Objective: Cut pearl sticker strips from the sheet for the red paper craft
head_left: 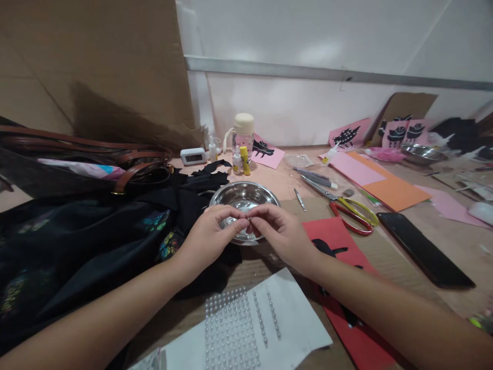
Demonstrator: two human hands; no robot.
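My left hand (217, 228) and my right hand (279, 231) meet fingertip to fingertip over a shiny metal bowl (262, 191). Thumb and forefinger are pinched on each side; whatever sits between them is too small to make out. Small clear bits lie in the bowl. Below my hands, a sheet of pearl stickers (229, 329) rests on white paper (296, 318), with two separate pearl rows to its right. Partly under my right forearm is a red card (331, 228) bearing black cut-out shapes.
Scissors (339, 200) with red and yellow handles, tweezers (299, 199) and a black phone (423, 249) lie to the right. Behind the bowl stand a glue stick (245, 160), a bottle (244, 134) and a digital timer (193, 156). Black cloth (88, 257) covers the left side.
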